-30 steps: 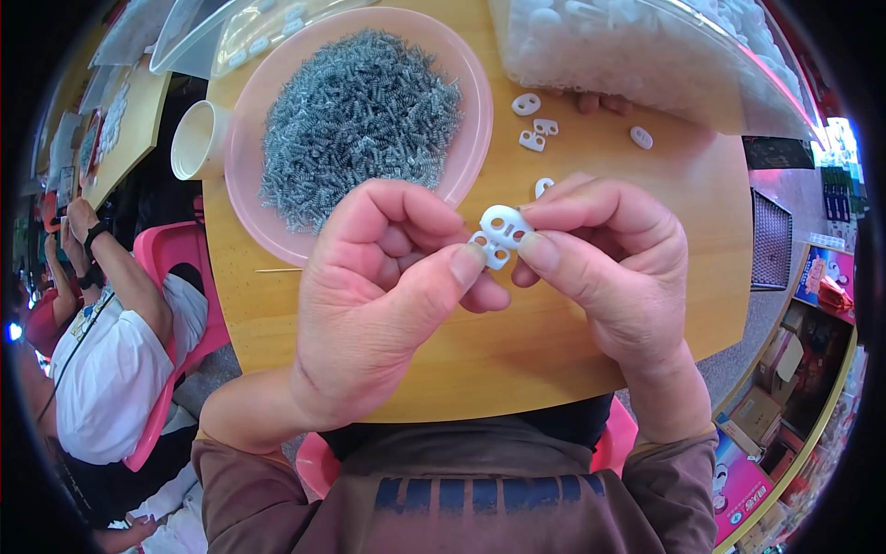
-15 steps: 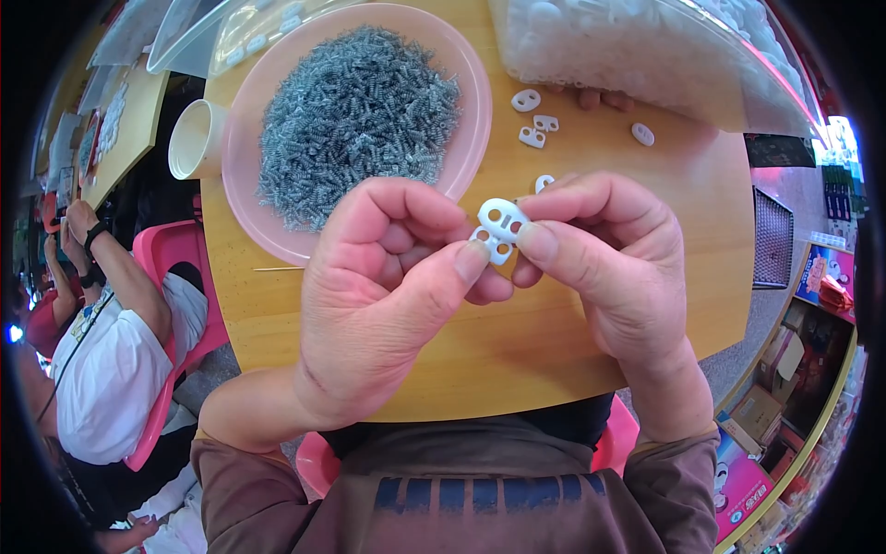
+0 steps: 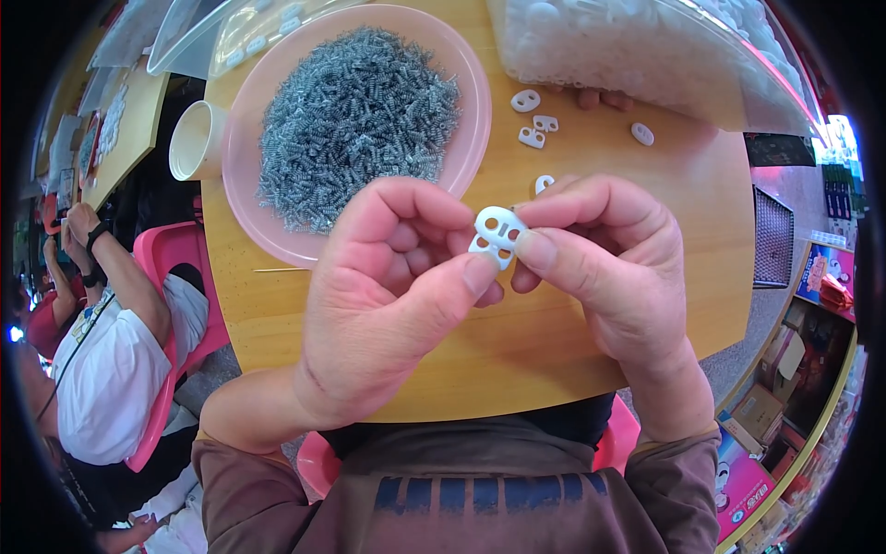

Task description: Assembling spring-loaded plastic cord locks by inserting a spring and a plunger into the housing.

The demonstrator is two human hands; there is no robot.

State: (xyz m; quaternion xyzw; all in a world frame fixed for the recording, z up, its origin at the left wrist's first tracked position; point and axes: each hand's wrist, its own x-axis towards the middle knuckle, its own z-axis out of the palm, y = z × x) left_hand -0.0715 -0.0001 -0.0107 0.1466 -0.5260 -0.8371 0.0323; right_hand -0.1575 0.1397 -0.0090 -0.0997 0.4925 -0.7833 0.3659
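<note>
Above the table, my two hands hold a white plastic two-hole cord lock [image 3: 490, 223] between them, made of an oval shell and a smaller two-holed plunger [image 3: 491, 247] that overlap. My left hand [image 3: 378, 291] is closed, its thumb and fingers pinching the plunger's side. Thumb and index finger of my right hand [image 3: 614, 268] grip the right side of the shell. Whether a spring sits between the two parts is hidden. Just beyond my right fingers lies another white piece [image 3: 544, 184], partly covered.
A pink basin [image 3: 473, 111] heaped with small metal springs [image 3: 355, 125] stands beyond my left hand, a cream cup [image 3: 197, 140] beside it. Loose white parts [image 3: 532, 138] lie near a clear bin [image 3: 628, 83]. Another person's fingers [image 3: 600, 97] show there. A toothpick [image 3: 281, 269] lies left.
The shell has tilted and shifted slightly left, sitting lower over the plunger. My left fingers have moved a little; both hands keep their pinch.
</note>
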